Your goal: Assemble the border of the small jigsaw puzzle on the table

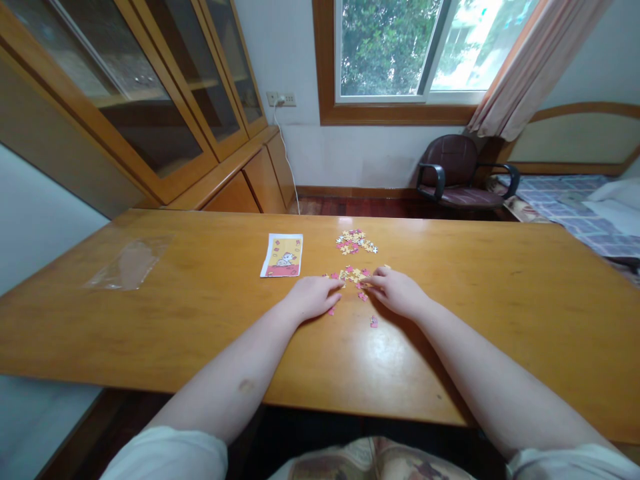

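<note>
Yellow and pink puzzle pieces lie scattered on the wooden table between my two hands. My left hand rests at their left side, fingers apart, its fingertips touching the edge of the group. On the right, my right hand reaches in with spread fingers, the index fingertip on the pieces. A second cluster of pieces sits farther back. One loose pink piece lies nearer to me, and another is just below my left fingers. A picture card with a white cat lies to the left.
A clear plastic bag lies on the left part of the table. Beyond the table are a glass-door cabinet on the left, a dark chair below the window and a bed at the right.
</note>
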A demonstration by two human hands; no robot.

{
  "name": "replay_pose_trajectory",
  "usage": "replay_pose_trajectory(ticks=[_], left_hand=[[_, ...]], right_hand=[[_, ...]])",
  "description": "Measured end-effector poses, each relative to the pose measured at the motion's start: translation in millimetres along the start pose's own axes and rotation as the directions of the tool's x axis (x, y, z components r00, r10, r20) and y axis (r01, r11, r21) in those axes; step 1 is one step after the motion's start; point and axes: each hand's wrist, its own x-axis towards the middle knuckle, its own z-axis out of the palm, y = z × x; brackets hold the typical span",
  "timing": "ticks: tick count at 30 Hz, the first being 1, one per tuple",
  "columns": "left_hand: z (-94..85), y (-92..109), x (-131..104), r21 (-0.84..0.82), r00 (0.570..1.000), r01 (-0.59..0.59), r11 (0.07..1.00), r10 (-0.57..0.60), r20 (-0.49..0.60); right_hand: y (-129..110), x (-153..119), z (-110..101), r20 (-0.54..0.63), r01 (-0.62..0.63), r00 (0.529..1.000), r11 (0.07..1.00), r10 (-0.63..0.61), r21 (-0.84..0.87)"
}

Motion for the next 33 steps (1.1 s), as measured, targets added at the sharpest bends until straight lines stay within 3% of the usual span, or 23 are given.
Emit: replay_pose_trajectory(ticks=[3, 10, 18, 25, 30, 33], left_hand=[[2.0, -0.9, 0.4, -0.005, 1.0, -0.017, 1.0, 0.017, 0.001], [3.6, -2.0, 0.8, -0.02, 1.0, -0.008, 1.0, 0.008, -0.007], [5.3, 2.8, 0.0, 0.024, 0.995, -0.097, 0.995, 0.098, -0.012], [6.4, 3.1, -1.0, 0.012, 0.99, -0.141, 0.99, 0.141, 0.003], [6.6, 4.5, -4.6, -0.014, 0.963, -0.268, 0.963, 0.268, 0.032], [6.9, 5.7, -4.2, -0.034, 0.957, -0.288, 0.957, 0.288, -0.003]], right_hand=[[0.8, -0.1, -0.6, 0.016, 0.032, 0.999, 0.999, -0.033, 0.003], [9.9, -0.4, -2.6, -0.029, -0.043, 0.999, 0.999, 0.043, -0.013], [-5.3, -0.3, 6.5, 0.022, 0.151, 0.988, 0.985, -0.154, 0.087], [-5.6, -4.9, 0.1, 0.042, 0.268, 0.96, 0.953, -0.276, 0.138], [2.9, -3.5, -0.4, 0.0, 0.23, 0.972, 0.959, -0.234, 0.162], [7.8, 0.3, 2.2, -0.092, 0.16, 0.984, 0.981, -0.15, 0.113]])
